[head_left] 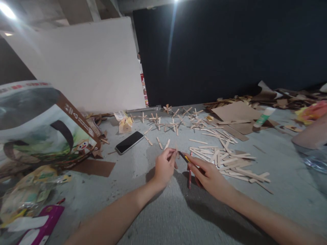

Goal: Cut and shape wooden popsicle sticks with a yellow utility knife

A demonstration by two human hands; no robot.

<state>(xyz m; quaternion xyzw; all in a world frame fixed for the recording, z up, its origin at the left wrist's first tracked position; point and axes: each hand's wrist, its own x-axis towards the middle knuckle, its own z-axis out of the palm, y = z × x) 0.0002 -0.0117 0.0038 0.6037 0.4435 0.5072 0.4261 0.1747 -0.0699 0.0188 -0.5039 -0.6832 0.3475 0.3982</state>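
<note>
Plainly, a grey bench (pixel 135 163) is stretching beneath both hands, with a white board (pixel 89 68) and a black board (pixel 230 51) standing behind it and a lamp (pixel 7 11) glowing overhead. Above the bench's middle, the left hand's (pixel 165 166) grip is pinching a stick (pixel 176 147), while the right hand's (pixel 208 173) grip is clamping a dark tool (pixel 183 157), possibly a pen, its tip blurring. Loose sticks (pixel 245 173) are lying rightward, a phone (pixel 129 142) is resting leftward, and cardboard (pixel 233 110) is sitting beyond, near a glue tube (pixel 264 117).
</note>
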